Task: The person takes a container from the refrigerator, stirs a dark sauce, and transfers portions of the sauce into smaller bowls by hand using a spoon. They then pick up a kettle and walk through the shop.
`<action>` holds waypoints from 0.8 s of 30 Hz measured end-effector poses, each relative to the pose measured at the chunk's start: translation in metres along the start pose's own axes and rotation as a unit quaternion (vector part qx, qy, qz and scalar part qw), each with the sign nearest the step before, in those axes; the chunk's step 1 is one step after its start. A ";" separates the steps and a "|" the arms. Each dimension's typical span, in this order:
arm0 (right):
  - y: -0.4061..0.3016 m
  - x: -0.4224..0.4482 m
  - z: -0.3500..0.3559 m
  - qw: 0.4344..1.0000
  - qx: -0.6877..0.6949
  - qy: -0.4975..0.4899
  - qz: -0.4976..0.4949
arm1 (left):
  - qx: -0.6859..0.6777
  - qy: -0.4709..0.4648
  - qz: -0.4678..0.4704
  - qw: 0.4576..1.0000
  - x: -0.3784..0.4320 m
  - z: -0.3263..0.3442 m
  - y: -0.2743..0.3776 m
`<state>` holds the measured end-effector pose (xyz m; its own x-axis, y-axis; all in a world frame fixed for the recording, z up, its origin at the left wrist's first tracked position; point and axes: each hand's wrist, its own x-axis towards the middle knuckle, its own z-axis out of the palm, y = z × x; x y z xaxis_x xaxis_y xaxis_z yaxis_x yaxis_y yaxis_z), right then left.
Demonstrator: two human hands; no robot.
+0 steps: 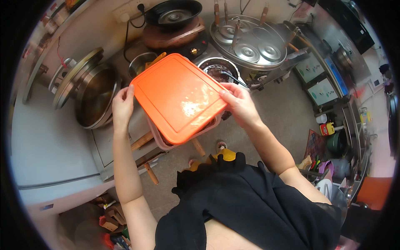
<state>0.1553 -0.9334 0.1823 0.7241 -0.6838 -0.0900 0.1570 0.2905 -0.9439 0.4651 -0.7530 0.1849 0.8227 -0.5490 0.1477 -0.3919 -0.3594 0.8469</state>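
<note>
Between both hands I hold an orange plastic lid (178,97), wet and shiny on its upper face. My left hand (122,104) pinches its left corner; my right hand (239,103) grips the right corner with the thumb on top. Beneath the lid is a clear plastic container (161,139), mostly covered, with something dark inside. Whether the lid touches its rim I cannot tell. Just beyond the lid, a steel pot (218,67) holds dark contents and a ladle (232,78). A smaller steel pot (137,62) stands behind the lid's left side.
At the back right is a large round cooker (250,43) with several steel lids and wooden-handled strainers. A black pan (173,14) rests on a brown lid (172,36). Steel basins (97,97) lean at left. Wooden handles (197,147) jut out below the container over the floor (272,115).
</note>
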 end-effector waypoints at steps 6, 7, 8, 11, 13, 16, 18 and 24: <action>-0.012 -0.024 0.030 0.995 -0.103 -0.011 0.009 | -0.065 -0.047 -0.050 0.995 -0.018 0.020 -0.002; -0.011 -0.028 0.028 0.994 -0.106 -0.017 0.010 | -0.066 -0.042 -0.053 0.996 -0.017 0.021 -0.008; -0.011 -0.032 0.026 0.991 -0.130 -0.033 0.013 | -0.063 -0.026 -0.034 0.997 -0.016 0.021 -0.015; -0.009 -0.035 0.027 0.983 -0.183 -0.024 0.004 | -0.053 -0.024 -0.023 0.998 -0.015 0.023 -0.018; -0.015 -0.036 0.031 0.969 -0.247 -0.016 -0.025 | -0.043 -0.036 -0.028 0.998 -0.015 0.021 -0.020; -0.016 -0.039 0.036 0.961 -0.277 0.005 -0.016 | 0.043 -0.040 0.022 0.998 -0.020 0.016 -0.022; -0.015 -0.039 0.031 0.932 -0.358 0.011 -0.057 | -0.003 -0.046 0.004 0.999 -0.024 0.018 -0.017; -0.002 -0.035 0.019 0.890 -0.450 0.035 -0.068 | -0.128 -0.086 -0.063 0.986 -0.034 0.020 -0.003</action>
<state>0.1425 -0.8971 0.1929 0.6906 -0.7212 0.0545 -0.3850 -0.4304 -0.8164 0.4300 -0.7480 0.1670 0.7676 -0.6399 -0.0378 -0.1554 -0.2429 0.9575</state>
